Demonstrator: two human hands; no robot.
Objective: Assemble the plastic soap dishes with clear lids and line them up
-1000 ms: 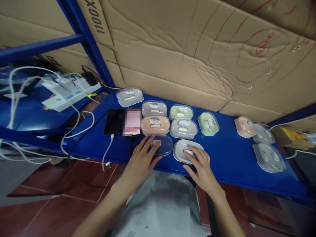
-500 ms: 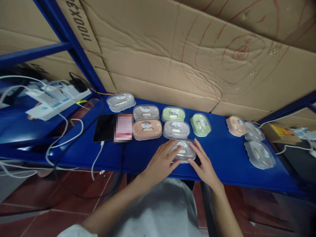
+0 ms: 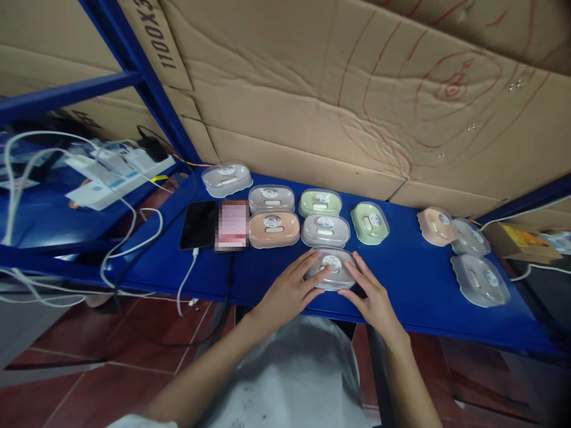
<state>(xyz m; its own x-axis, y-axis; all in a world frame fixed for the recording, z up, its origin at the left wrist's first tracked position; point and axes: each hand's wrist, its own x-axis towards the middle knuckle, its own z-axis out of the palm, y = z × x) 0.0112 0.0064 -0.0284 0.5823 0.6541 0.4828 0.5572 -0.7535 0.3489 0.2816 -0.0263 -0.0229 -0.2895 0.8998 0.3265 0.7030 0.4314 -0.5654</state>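
Note:
A grey oval soap box point(image 3: 341, 277) with a clear domed lid and a round label lies flat on the blue table near its front edge. My left hand point(image 3: 285, 291) grips its left side, with one fingertip over the lid by the label. My right hand point(image 3: 375, 300) holds the right side, thumb at the front edge and fingers along the lid. Directly behind it sits a pale lilac soap box point(image 3: 328, 238), with a green one point(image 3: 321, 205) beyond that. An orange soap box point(image 3: 274, 236) and another grey one point(image 3: 270, 202) form a column to the left.
A second green box point(image 3: 370, 229) stands right of centre. At the far right are an orange box point(image 3: 435, 226) and two clear-lidded boxes point(image 3: 479, 282). Two phones point(image 3: 196, 226) lie on the left, one cabled. A power strip point(image 3: 120, 184) and cardboard wall point(image 3: 285, 89) border the table point(image 3: 414, 291).
The view has shifted slightly, so the scene sits further right. Both hands keep hold of the grey soap box, which has slid a little left relative to the box behind it.

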